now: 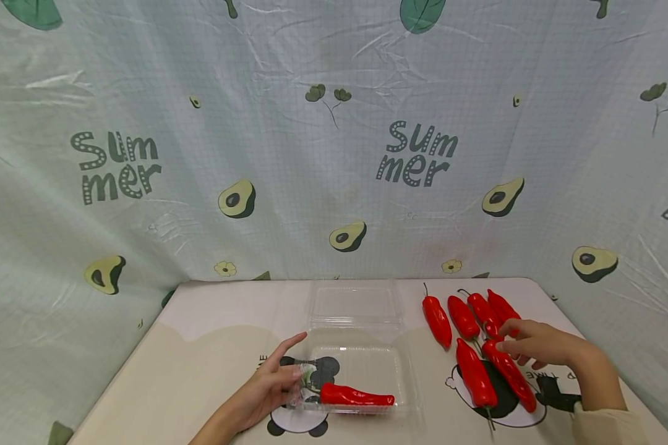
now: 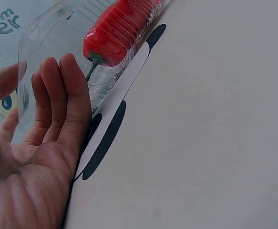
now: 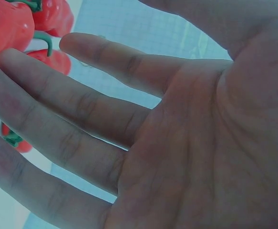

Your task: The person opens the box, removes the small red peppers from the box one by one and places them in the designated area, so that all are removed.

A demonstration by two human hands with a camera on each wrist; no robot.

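Note:
My left hand (image 1: 264, 392) is at the left side of a clear plastic clamshell box (image 1: 409, 371), fingers extended along its wall. In the left wrist view the fingers (image 2: 67, 90) lie fairly straight beside the box, fingertips near the stem of the red pepper (image 2: 111, 36) inside. That red pepper (image 1: 356, 395) lies crosswise along the front of the box, stem to the left. My right hand (image 1: 545, 343) hovers over a group of red peppers, fingertips right at the top of one long pepper (image 1: 509, 377). Its fingers (image 3: 57, 138) are spread and grip nothing.
The box's clear lid (image 1: 356, 304) lies folded back behind it. More red peppers lie on the right of the table, among them a far-left one (image 1: 436, 321) and a front one (image 1: 475, 374). A printed curtain (image 1: 289, 154) hangs behind and beside the table.

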